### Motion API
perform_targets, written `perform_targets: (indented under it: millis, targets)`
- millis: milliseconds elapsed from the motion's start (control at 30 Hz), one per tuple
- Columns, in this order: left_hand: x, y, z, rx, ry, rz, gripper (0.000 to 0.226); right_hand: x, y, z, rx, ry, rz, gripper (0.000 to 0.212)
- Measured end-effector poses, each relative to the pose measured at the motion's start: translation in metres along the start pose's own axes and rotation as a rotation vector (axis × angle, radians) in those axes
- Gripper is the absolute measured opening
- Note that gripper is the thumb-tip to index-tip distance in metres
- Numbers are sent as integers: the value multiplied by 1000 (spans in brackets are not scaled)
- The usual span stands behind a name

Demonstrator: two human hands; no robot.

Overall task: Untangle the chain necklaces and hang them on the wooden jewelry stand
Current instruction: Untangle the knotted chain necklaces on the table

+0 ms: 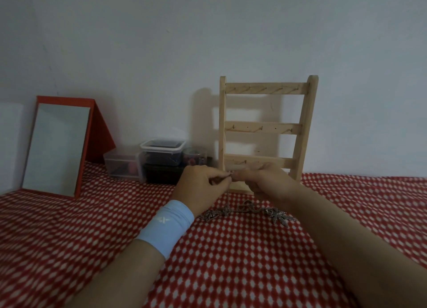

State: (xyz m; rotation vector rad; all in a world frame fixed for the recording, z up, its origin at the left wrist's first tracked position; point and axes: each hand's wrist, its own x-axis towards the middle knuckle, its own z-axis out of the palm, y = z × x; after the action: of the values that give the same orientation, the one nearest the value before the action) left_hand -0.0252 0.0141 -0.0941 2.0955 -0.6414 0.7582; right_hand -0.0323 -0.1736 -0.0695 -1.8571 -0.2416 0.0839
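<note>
A pale wooden jewelry stand [265, 127] with three hook rails leans against the wall; I see nothing hanging on its hooks. Just in front of its base, my left hand [201, 187] and my right hand [263, 182] meet fingertip to fingertip, both pinching a thin chain. The chain drops from the pinch to a silvery necklace with leaf-shaped pieces [249, 211] that lies in a loose heap on the cloth below my hands. A light blue band wraps my left wrist.
A red-and-white patterned cloth [231, 261] covers the surface. A red-framed standing mirror [57, 145] is at the left. Clear plastic boxes [161, 159] with small items sit by the wall, left of the stand.
</note>
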Motion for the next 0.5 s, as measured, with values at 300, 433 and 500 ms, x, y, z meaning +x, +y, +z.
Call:
perform_targets:
  millis: [300, 433, 500]
  targets:
    - [-1, 4, 1, -71, -46, -140, 15, -4, -6, 2, -148, 69, -45, 17]
    - [0, 3, 2, -59, -62, -138, 15, -2, -6, 1, -191, 36, -32, 16]
    - [0, 1, 2, -50, -69, -124, 15, -2, -3, -2, -189, -15, -29, 15]
